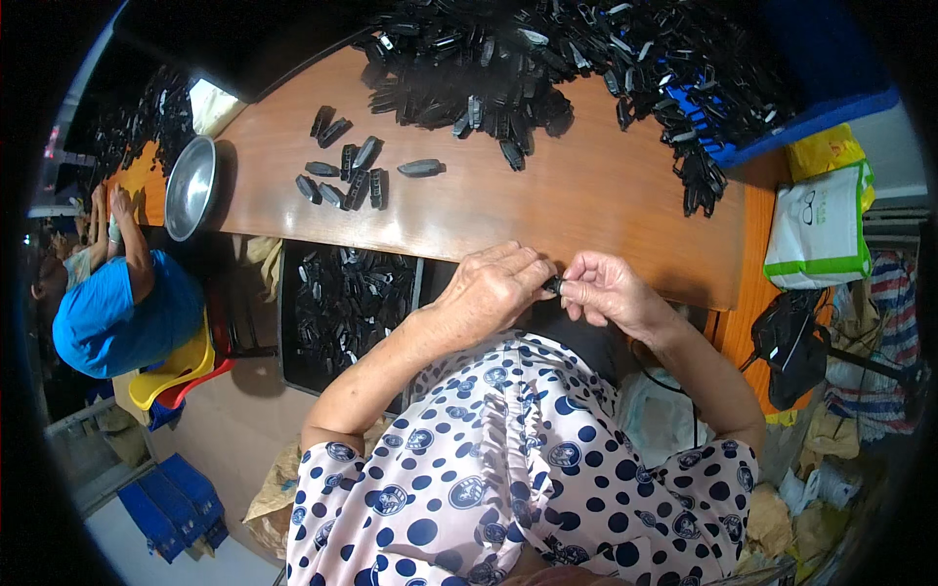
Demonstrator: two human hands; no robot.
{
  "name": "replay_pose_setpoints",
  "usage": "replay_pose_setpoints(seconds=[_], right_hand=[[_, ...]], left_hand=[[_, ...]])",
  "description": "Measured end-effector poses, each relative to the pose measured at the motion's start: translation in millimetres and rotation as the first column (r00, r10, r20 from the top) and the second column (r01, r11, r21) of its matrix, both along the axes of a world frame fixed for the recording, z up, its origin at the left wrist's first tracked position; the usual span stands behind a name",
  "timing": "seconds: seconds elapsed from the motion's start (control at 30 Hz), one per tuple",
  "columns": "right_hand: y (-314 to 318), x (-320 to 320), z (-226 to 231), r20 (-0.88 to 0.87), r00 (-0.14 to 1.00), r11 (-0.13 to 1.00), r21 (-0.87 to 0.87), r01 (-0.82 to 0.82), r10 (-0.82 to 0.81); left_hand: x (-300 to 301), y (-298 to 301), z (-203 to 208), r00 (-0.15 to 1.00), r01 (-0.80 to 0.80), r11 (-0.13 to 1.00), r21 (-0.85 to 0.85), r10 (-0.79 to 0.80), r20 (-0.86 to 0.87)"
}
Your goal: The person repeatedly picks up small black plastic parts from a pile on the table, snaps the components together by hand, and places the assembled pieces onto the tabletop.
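Fingers nearly closed, left hand (500, 283) and right hand (608, 291) pinched a small black piece (552, 285) by the near edge of the worktop (469, 210).

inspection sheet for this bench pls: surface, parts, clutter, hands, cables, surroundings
Surface: brown tabletop, shiny
Job's things: small black part at the fingertips; loose group of dark pieces and larger heap on the tabletop
Clutter: metal bowl at left; white-and-green bag at right
Hands: left hand and right hand both pinch the small black part
Cables: thin black cord below the right hand in view; ends unclear
Surroundings: co-worker in blue, far left; dark tray of black pieces below tabletop level
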State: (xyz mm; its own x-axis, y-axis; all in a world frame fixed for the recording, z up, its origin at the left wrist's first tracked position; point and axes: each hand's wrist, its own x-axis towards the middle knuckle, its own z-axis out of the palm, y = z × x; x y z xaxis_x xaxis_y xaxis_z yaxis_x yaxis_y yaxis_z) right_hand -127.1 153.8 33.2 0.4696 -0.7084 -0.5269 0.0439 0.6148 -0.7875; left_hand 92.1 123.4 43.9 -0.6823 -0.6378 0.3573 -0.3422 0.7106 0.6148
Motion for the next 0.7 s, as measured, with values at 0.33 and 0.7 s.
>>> replay_pose_setpoints(seconds=[0.33, 0.7], right_hand=[[-24, 11, 9, 0.407, 0.911, 0.993, 0.068, -0.096, 0.061], [-66, 7, 2, -0.083, 0.984, 0.976, -0.139, -0.166, 0.155]], left_hand=[[-21, -11, -30, 0.789, 0.168, 0.739, 0.653, 0.296, -0.538], [-28, -31, -24, 0.766, 0.159, 0.545, 0.823, 0.458, -0.451]])
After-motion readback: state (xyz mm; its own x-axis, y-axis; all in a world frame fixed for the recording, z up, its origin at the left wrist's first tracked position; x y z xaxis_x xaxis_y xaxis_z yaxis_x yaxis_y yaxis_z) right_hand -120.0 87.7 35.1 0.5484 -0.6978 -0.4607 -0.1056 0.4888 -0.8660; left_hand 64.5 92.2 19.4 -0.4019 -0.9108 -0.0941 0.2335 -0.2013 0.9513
